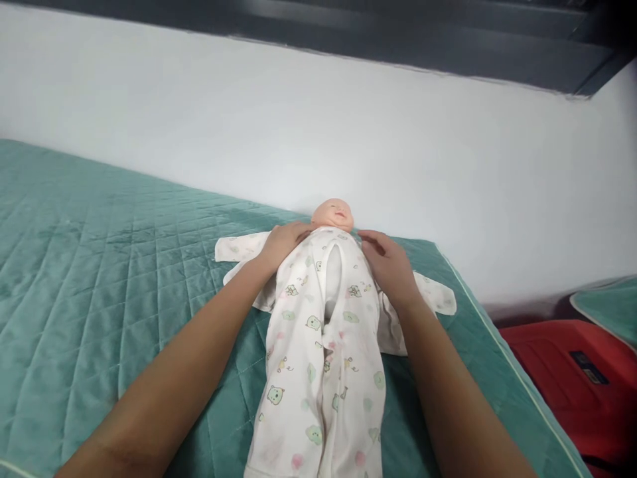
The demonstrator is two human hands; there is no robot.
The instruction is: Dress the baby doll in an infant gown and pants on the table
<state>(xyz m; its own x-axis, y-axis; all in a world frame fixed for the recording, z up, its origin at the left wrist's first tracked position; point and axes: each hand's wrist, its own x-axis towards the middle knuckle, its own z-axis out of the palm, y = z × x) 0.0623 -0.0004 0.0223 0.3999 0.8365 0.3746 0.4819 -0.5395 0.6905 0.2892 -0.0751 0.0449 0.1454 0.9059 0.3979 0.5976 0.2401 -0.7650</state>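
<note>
We see white cotton baby trousers printed with green animals and pink spots (pixel 298 372) lying lengthwise at the middle of the scene, waist at the far end, legs running to the near edge of view. A long opening parts the cloth between the 2 legs, and white fabric shows through its upper part.

Just beyond the waist we see the peach-coloured, smooth, bald doll's head (pixel 332 212). Under the trousers lies a white printed long-sleeved baby top (pixel 393 332), its 2 sleeves spread out to left and right.

Our left hand (pixel 288 242) lies on the far left edge of the trousers, fingers close together and pointing towards the doll's neck; we cannot tell whether its grip pinches the cloth. Our right hand (pixel 388 262) is at the far right edge, its grip part-curled, fingertips near the neck; whether it holds fabric, we cannot tell.

Everything rests on a green quilted, velvety bed cover (pixel 124 292) with a pale piped edge, which meets a plain white wall (pixel 423 166) on the far side. Above runs a dark grey panel (pixel 348 33). To the right, beside the bed, we see a red object with a dark label (pixel 572 398).
</note>
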